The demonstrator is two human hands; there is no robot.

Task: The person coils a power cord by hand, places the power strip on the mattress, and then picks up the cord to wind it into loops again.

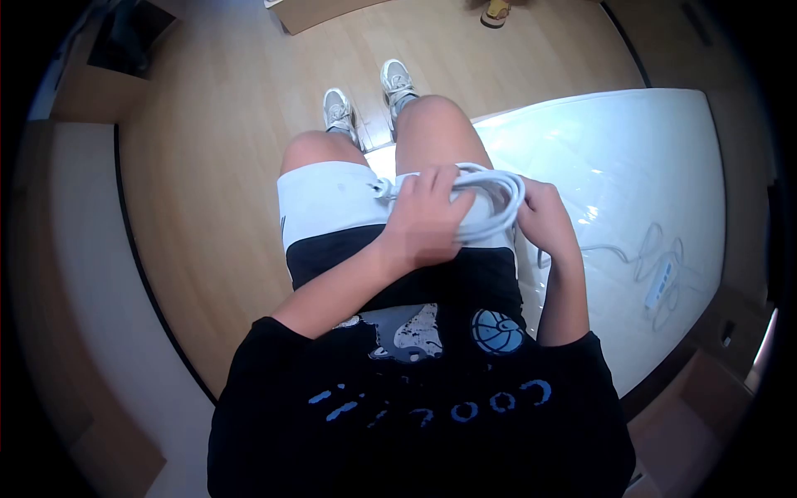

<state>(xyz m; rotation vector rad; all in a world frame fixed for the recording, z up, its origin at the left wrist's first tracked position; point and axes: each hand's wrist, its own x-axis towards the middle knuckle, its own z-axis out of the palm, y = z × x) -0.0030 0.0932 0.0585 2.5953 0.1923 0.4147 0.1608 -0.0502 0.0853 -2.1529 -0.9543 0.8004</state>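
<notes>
Above my lap is a looped white power cable [516, 203], wound into a loose coil of several turns. My left hand [423, 207] is closed around the coil's left side, and a pale plug-like end [382, 188] pokes out beyond its fingers. At the coil's right edge, my right hand [545, 214] has its fingers curled in on the cable. From below this hand a length of cable trails right across the white plastic-covered surface [581, 141]. It leads towards a white and blue power strip [662, 284], around which more cable lies in loose loops.
I sit on the shiny white surface with my shoes [398, 81] on the wooden floor [216, 166]. A cardboard box [324, 12] stands ahead, and another person's foot in a sandal [496, 12] shows at the top. More boxes [104, 91] stand at the upper left.
</notes>
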